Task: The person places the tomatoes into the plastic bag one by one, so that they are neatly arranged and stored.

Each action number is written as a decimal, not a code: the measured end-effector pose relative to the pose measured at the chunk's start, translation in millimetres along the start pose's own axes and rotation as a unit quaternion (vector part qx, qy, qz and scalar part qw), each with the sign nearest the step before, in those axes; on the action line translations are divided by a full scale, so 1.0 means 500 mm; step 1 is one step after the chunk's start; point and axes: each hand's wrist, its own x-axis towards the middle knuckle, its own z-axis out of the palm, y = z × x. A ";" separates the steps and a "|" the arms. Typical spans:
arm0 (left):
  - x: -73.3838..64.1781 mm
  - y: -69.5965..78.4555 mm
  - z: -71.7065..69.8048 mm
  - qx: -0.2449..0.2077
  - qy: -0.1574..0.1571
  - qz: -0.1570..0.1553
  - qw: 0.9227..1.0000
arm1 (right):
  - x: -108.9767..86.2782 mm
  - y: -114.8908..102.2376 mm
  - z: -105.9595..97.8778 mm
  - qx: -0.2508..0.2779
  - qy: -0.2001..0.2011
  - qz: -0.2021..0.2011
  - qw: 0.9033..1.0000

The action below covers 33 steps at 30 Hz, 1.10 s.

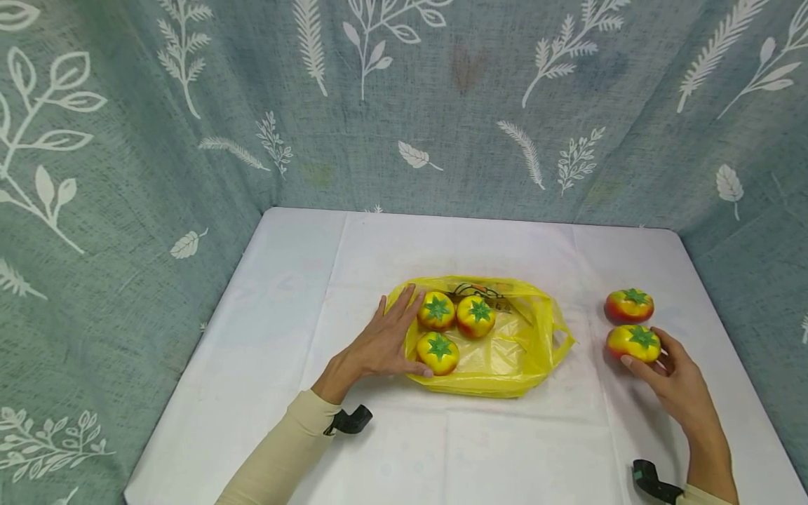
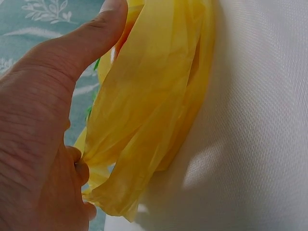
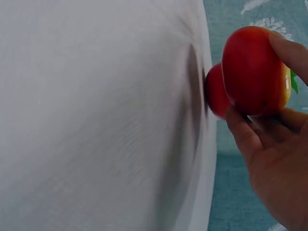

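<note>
A yellow plastic bag (image 1: 499, 358) lies with its mouth spread on the white cloth, and three yellow-red tomatoes (image 1: 476, 316) with green star-shaped tops sit in its left part. My left hand (image 1: 386, 341) holds the bag's left end, fingers spread at the far side and thumb over the near rim; the left wrist view shows the bag's film (image 2: 144, 96) against the hand. My right hand (image 1: 683, 379) grips another tomato (image 3: 255, 72) between thumb and fingers, seemingly just off the cloth. Beyond it rests one more tomato (image 1: 629, 306).
The white tablecloth (image 1: 278, 308) covers the table. A blue-green curtain (image 1: 454, 126) with white leaf prints hangs behind and at both sides. The bag's loose handle (image 1: 562, 340) sticks out toward the right. Black wrist mounts (image 1: 352, 419) are strapped at both wrists.
</note>
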 end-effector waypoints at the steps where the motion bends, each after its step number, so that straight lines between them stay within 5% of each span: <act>1: 0.000 0.000 0.000 0.000 0.000 -0.001 1.000 | -0.001 -0.003 0.000 0.003 0.002 -0.004 1.000; 33: -0.003 0.000 0.002 -0.002 0.005 0.000 1.000 | 0.007 -0.089 0.009 0.049 0.036 -0.102 0.993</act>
